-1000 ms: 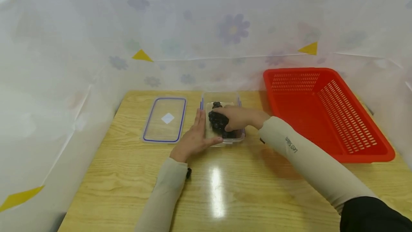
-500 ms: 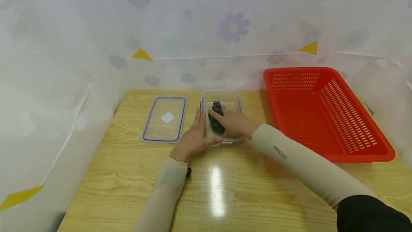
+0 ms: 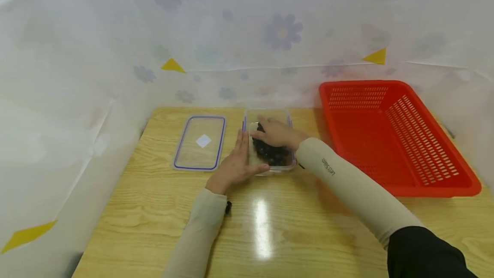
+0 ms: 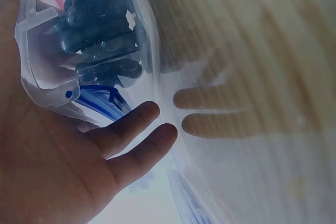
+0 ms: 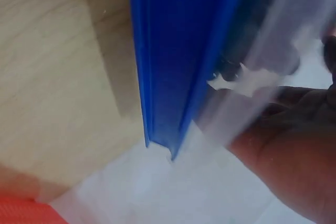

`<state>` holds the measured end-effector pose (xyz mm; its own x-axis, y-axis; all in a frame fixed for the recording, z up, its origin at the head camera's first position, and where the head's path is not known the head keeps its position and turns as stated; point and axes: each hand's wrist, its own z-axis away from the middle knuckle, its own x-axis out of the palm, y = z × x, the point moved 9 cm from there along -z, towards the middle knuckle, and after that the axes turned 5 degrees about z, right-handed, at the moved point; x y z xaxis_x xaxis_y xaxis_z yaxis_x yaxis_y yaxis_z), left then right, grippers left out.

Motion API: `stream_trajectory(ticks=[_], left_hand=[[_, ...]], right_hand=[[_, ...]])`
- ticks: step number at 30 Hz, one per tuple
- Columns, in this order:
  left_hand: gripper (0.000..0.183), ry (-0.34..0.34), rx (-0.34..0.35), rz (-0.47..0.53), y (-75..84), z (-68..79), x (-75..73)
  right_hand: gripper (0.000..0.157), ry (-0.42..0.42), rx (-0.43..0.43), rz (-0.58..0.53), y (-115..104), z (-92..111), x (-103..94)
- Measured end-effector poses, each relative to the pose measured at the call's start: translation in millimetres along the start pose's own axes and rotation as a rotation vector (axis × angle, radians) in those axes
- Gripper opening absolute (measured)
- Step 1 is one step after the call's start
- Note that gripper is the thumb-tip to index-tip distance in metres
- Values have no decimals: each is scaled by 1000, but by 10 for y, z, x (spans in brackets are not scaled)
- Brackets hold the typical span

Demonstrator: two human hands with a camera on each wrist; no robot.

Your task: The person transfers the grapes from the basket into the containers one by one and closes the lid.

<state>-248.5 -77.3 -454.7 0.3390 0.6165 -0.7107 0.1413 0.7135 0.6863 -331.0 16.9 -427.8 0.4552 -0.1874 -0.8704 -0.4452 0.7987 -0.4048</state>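
A clear plastic food container [image 3: 266, 116] with blue side latches [image 5: 173, 51] stands near the table's back edge. Inside lies a bunch of dark grapes [image 3: 272, 154], also seen through the container wall in the left wrist view as grapes [image 4: 100, 30]. My left hand [image 3: 233, 165] rests against the container's left side with straight fingers, its thumb along the front corner. Reaching in from the right, my right hand [image 3: 278, 133] holds the far end of the bunch between thumb and fingers. Its fingertips are partly hidden. The right wrist view shows that hand [image 5: 294, 145] behind the clear wall.
A clear lid [image 3: 200, 143] with a blue seal lies flat on the wooden table [image 3: 154, 209], left of the container. On the right stands a large red plastic basket [image 3: 370, 140]. A flowered white sheet [image 3: 231, 25] hangs behind the table.
My right hand has shifted from the near part of the grapes to the far end of the bunch, uncovering its near part. My left hand stays against the container.
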Motion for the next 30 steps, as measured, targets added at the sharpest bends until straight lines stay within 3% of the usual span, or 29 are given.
stream_trajectory(ticks=[6, 12, 20, 30], left_hand=[[123, 0, 9, 11, 12, 15, 9], [123, 2, 10, 12, 28, 22, -10], [124, -4, 20, 14, 38, 13, 11], [122, 2, -2, 19, -12, 1, -9]], right_hand=[[67, -34, 41, -30, 15, -137, 61], [42, 25, -67, -70, -79, -234, 6], [39, 130, -77, -32, -33, -315, -94], [48, 153, -59, -18, -103, -238, -194]])
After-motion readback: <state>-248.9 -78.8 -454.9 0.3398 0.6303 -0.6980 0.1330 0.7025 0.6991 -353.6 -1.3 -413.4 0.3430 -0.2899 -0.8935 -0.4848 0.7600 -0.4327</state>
